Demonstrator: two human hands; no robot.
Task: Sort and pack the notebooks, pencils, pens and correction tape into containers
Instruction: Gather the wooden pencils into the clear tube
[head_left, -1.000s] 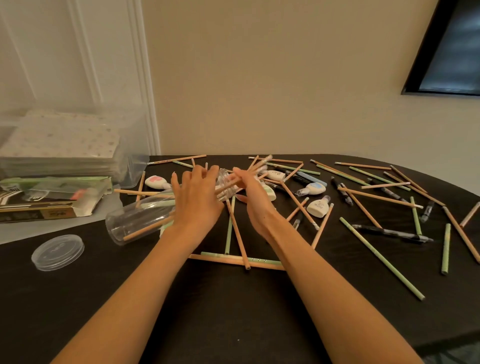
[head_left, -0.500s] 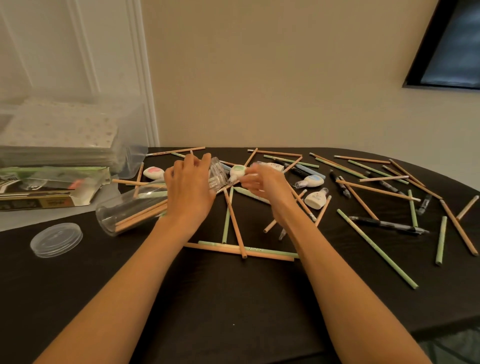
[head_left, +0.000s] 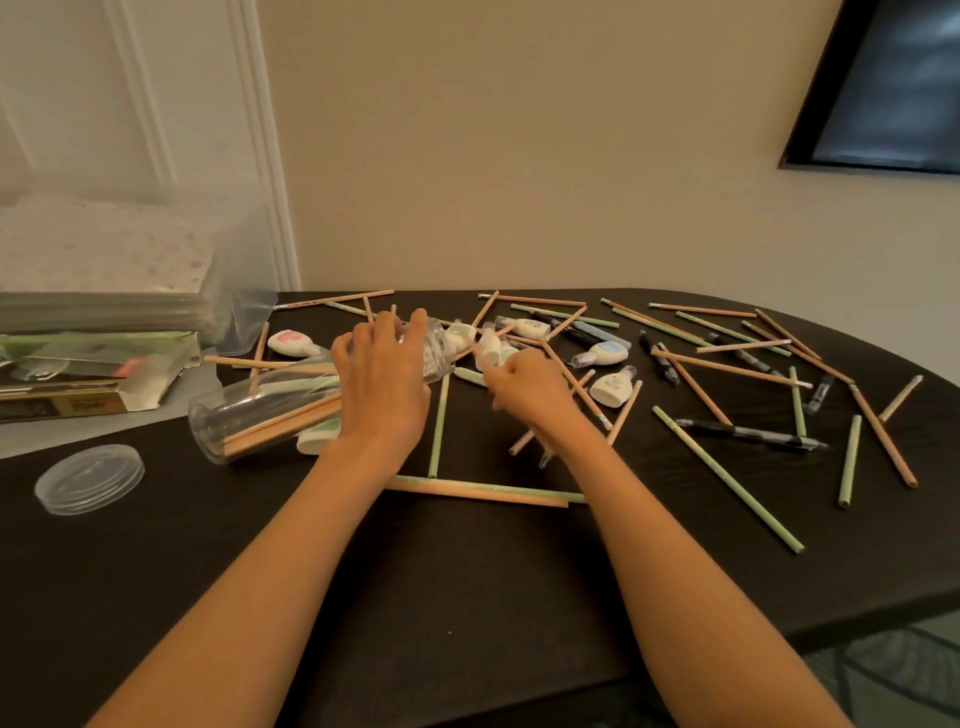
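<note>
Our left hand (head_left: 382, 384) grips the light, slippery jar (head_left: 249, 415) lying on the desk (head_left: 467, 597), pencils (head_left: 280, 423) inside. What the curled right hand (head_left: 524, 387) holds we cannot tell. Stiff pencils: pinch mid-shaft.

Both bare forearms reached from the near edge toward the far middle, drawing closer together. The left hand (head_left: 382, 374) lay palm down, fingers spread and curled over the neck of a clear jar (head_left: 244, 415), gripping it. Just right of it, the right hand (head_left: 524, 387) was knuckles up with fingers curled inward. Blur hid whether they pinched anything.
</note>
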